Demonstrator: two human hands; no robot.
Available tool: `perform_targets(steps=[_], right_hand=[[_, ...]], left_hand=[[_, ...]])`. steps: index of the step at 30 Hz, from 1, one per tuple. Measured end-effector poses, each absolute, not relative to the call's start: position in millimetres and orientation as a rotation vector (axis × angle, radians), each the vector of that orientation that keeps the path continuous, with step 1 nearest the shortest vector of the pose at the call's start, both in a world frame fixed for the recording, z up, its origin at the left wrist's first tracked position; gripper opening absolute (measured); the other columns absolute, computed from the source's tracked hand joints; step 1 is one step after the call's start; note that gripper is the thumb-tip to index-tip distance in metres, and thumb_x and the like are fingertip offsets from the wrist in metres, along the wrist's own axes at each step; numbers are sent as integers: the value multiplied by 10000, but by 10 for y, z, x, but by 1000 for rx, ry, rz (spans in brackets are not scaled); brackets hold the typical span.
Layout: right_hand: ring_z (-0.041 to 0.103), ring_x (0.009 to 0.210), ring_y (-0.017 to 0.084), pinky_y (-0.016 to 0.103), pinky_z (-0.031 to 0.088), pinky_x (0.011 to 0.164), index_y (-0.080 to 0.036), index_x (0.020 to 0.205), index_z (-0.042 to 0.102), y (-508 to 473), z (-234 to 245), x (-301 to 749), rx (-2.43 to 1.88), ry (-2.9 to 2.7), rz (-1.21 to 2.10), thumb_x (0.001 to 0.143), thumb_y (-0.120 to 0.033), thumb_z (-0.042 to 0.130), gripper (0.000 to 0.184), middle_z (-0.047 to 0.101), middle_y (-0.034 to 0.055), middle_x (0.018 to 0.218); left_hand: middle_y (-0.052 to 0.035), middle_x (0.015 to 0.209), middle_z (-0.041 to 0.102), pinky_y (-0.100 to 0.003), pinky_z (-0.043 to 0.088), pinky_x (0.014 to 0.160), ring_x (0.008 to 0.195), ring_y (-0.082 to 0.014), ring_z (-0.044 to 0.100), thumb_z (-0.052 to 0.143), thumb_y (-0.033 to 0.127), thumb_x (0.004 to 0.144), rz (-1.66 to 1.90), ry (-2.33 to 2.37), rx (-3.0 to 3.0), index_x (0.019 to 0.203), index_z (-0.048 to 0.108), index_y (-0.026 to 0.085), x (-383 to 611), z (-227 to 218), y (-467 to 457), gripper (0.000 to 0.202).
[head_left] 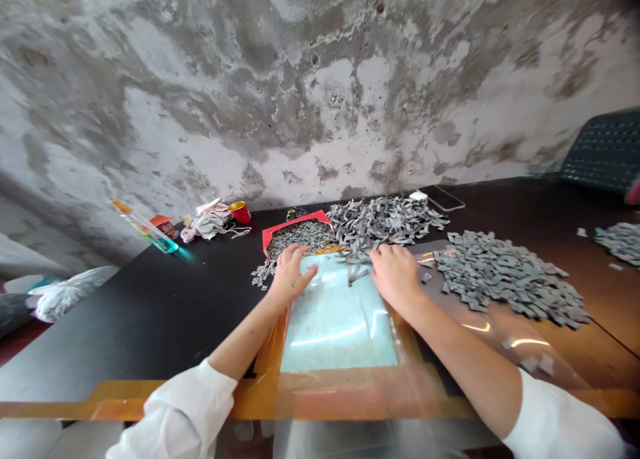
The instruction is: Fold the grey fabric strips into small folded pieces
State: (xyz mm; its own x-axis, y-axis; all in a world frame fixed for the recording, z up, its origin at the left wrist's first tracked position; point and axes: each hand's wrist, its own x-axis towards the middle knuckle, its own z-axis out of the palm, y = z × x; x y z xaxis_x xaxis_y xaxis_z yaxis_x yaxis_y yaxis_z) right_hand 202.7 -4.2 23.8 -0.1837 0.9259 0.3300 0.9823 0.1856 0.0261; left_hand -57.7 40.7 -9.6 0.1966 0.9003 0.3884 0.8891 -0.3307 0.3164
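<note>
My left hand is low over the left edge of a pale blue sheet under clear plastic. Its thumb stands apart from the fingers, and no held thing shows. Just beyond its fingertips is a red-rimmed box full of small grey pieces. At the sheet's upper right is my right hand, fingers curled beside the grey strips; what is under them is hidden. A few loose strips lie on the sheet between my hands.
Right of my right arm, a heap of cut grey pieces lies on plastic film. A phone is at the back, a dark basket far right. Left stand a blue-liquid tube, cloth gloves and a red cup.
</note>
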Motion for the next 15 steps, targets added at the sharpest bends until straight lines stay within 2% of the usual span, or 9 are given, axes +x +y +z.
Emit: perform_targets(steps=[3,5,8,10,12,15], right_hand=[[599,884,230,336,394,741,-200,972,689,-7,121,1920,-1610,-2364,-213,885,-206,495,213,660,107,1034],[603,872,208,318,394,718,-209,966,689,6,72,1883,-1513,-2377,-184,902,-225,474,224,654,83,1086],[606,882,190,301,391,718,-220,976,683,16,56,1902,-1427,-2325,-161,922,-236,448,242,658,52,1112],[611,881,175,288,386,717,-227,976,684,27,62,1941,-1404,-2287,-124,932,-237,433,255,669,38,1094],[617,878,164,277,381,704,-231,975,686,40,64,1975,-1410,-2253,-91,935,-235,428,260,677,30,1076],[623,877,157,266,377,689,-238,975,686,52,51,1991,-1422,-2227,-61,931,-233,442,248,681,21,1057]], left_hand=[[-141,1417,369,-553,330,1042,1292,-403,363,602,536,793,494,1890,2477,1358,480,269,-698,27,748,637],[-133,1462,332,-544,348,1023,1305,-409,344,560,587,804,388,1923,2518,1404,431,306,-711,99,952,675],[-129,1425,394,-544,368,997,1275,-397,376,491,645,817,275,1930,2531,1393,449,311,-680,125,1194,667],[-127,1354,461,-528,370,998,1239,-360,417,377,592,892,288,1876,2554,1343,508,286,-664,102,1302,560],[-142,1253,527,-489,362,1022,1197,-315,462,292,487,943,302,1780,2596,1287,556,213,-664,78,1361,513],[-132,1122,596,-427,356,1044,1126,-263,519,273,373,953,258,1646,2641,1213,603,159,-683,74,1349,472]])
